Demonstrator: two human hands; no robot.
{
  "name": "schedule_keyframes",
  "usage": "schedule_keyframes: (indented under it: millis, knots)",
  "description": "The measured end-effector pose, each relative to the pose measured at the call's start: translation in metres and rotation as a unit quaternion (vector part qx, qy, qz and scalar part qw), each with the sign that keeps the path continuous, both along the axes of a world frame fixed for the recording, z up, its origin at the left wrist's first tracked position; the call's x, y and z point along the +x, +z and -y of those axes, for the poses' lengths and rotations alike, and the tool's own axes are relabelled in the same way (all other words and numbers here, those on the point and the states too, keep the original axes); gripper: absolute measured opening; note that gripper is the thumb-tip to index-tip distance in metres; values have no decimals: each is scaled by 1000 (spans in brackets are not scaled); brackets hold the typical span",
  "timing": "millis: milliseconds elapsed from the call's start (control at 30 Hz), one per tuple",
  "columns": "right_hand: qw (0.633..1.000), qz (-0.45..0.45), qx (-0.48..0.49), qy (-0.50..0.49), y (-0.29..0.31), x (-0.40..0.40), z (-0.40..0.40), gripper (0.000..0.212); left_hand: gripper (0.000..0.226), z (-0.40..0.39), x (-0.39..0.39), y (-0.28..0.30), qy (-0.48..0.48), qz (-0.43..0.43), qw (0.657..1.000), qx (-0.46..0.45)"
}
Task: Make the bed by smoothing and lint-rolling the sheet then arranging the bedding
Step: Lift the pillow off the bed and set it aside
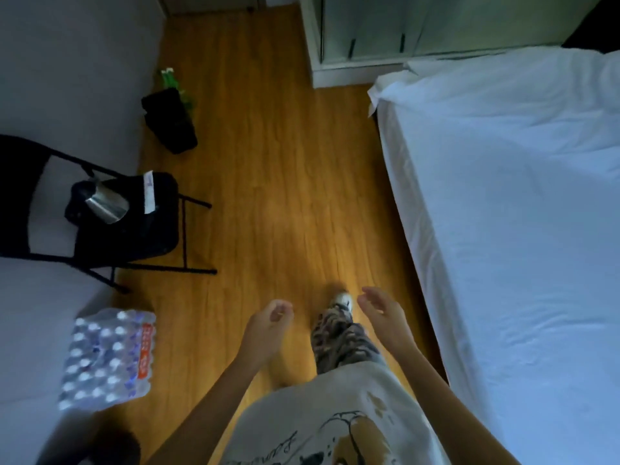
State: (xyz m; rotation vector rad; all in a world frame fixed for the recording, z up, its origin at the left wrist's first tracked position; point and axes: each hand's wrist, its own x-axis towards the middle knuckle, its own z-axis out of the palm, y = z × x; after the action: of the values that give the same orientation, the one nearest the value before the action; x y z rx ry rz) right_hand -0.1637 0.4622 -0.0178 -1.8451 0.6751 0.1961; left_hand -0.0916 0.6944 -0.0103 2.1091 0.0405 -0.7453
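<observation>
Wooden floor (pixel 285 196), white sheet (pixel 520 213) right of empty right hand (pixel 382 313).

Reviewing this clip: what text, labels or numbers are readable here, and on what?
Nothing can be read.
Water bottle pack: orange label with white characters, too blurred.
White tag on the chair: faint marks, illegible.
Shirt: cursive script beside the print, seen upside down, unreadable.
</observation>
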Motion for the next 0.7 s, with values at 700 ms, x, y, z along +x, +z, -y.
schedule_keyframes:
  millis: [700]
  knots:
    - [999,15,-11,-28,4,549,241,21,11,234,559,7,14,20,999,-48]
